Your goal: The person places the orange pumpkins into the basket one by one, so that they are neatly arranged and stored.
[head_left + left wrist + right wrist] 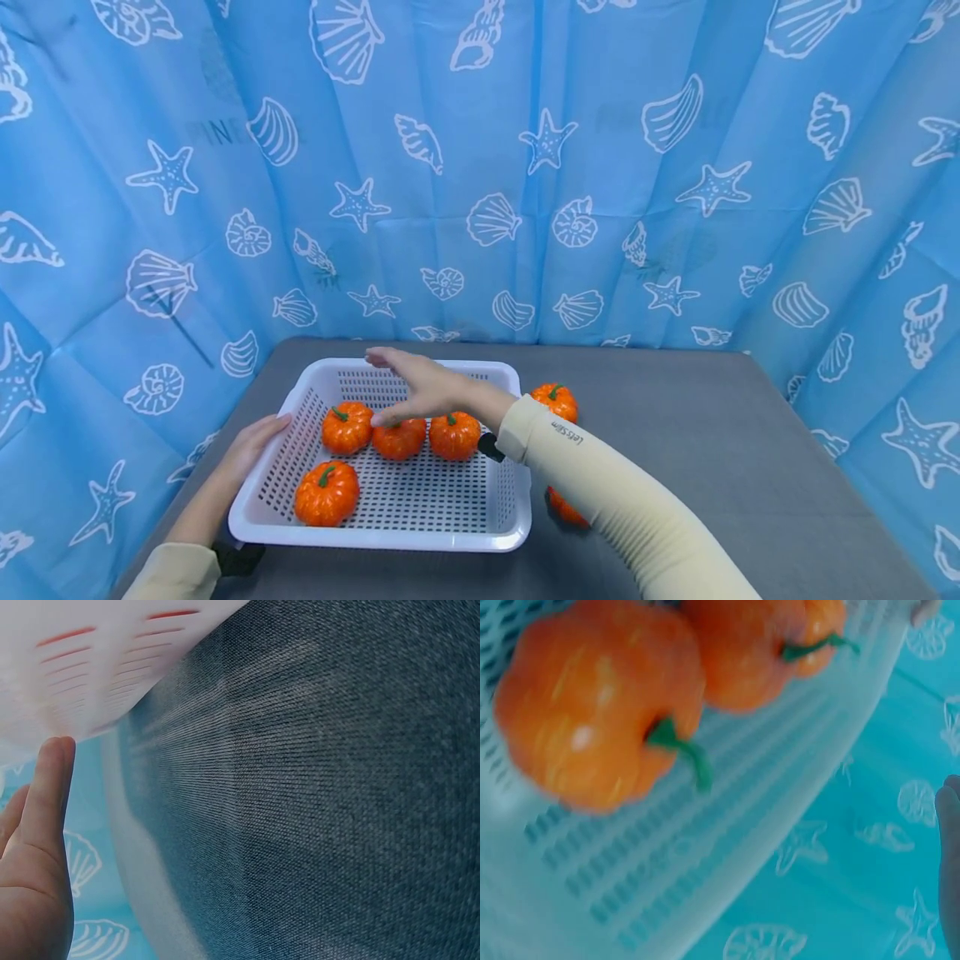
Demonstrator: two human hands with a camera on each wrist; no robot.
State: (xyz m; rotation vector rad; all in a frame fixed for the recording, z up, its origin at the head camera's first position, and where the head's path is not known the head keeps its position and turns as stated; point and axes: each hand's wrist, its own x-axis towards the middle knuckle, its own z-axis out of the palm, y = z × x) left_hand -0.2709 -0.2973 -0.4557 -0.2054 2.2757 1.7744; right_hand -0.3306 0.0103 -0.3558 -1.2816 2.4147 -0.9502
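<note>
A white plastic basket [420, 537] with slotted walls stands on the grey table. Several small orange pumpkins lie in it: a pumpkin [327, 493] at the front left and a row along the back, including a pumpkin [454, 437] at the right end. My left hand [251, 450] touches the basket's left side with extended fingers; the left wrist view shows the fingertips [56, 746] against the outer wall. Over the row, my right hand [423, 385] is spread, thumb apart from the fingers, holding nothing. In the right wrist view a pumpkin [600, 705] looms close.
Right of the basket, a pumpkin [555, 402] lies toward the back and another pumpkin [567, 507] is partly hidden by my right sleeve [630, 492]. The grey tabletop [720, 433] extends to the right. A blue shell-print curtain [450, 167] hangs behind and at both sides.
</note>
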